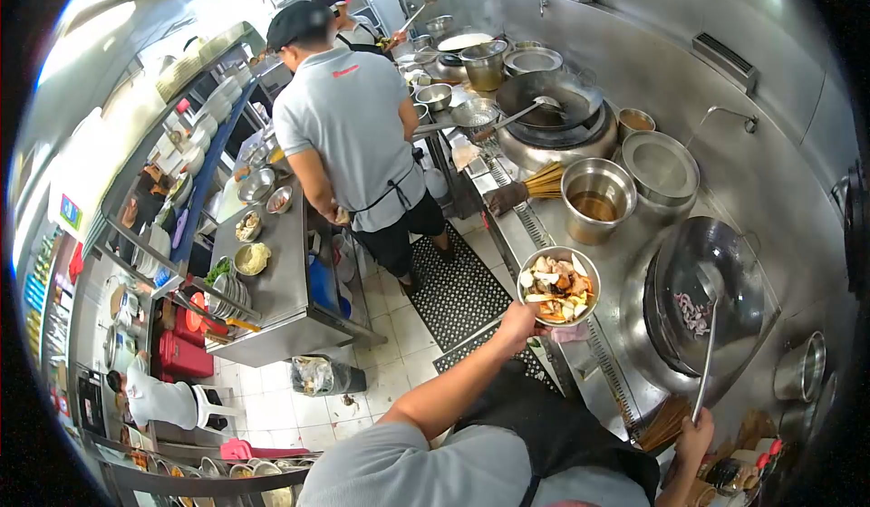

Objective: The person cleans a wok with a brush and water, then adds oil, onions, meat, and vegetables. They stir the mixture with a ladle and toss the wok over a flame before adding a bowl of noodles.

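Observation:
My left hand (517, 318) grips the rim of a steel bowl (559, 286) filled with chopped ingredients and holds it up beside the cooking station. My right hand (696, 434) is closed on the end of a long-handled ladle (709, 326), whose scoop rests inside a large dark wok (716, 299). A few pinkish pieces of food (693, 312) lie at the bottom of that wok.
A steel pot of brown liquid (596, 201), a covered pot (660, 168), a bamboo brush (535, 186) and a second wok with a ladle (548, 106) line the range. A co-worker in a grey shirt (349, 117) stands in the aisle at a steel prep table (272, 280) holding bowls.

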